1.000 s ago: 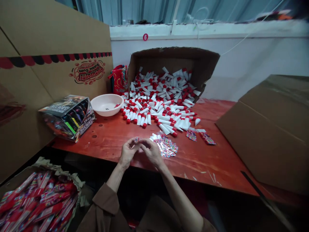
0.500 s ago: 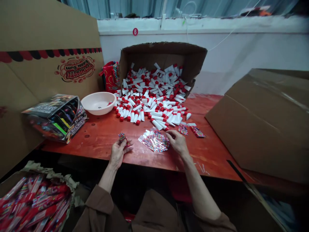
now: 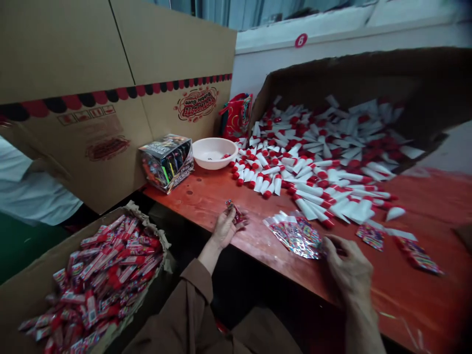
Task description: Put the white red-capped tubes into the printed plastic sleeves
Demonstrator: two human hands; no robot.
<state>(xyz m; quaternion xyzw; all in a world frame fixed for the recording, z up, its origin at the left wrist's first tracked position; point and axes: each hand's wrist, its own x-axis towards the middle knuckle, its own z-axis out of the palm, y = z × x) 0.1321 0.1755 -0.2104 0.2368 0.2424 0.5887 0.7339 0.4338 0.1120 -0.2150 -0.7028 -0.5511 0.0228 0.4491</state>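
Note:
My left hand (image 3: 225, 228) is closed round a small, colourful printed wrapper (image 3: 233, 210) above the table's front edge, its outer fingers partly stretched. To the right of it lies a fanned pile of clear-and-printed plastic sleeves (image 3: 293, 233), flat on the red table. At the pile's right edge is my right hand (image 3: 348, 263), thumb and fingers curled together; what sits between the fingertips is hidden. Behind the pile spread many white tubes with red caps (image 3: 313, 191). Two more printed sleeves (image 3: 370, 235) lie to the right, beyond my right hand.
A large cardboard box (image 3: 295, 69) on its side holds the tubes. A pale pink bowl (image 3: 216, 164) and a display box (image 3: 167, 160) stand at the table's left. Low at left, an open carton (image 3: 162, 231) holds many wrapped tubes. A person's white sleeve (image 3: 33, 182) shows far left.
The view has swung left and down, showing more of the low carton. My left hand still holds the wrapper. My right hand has moved from the pile's upper right to its lower right edge.

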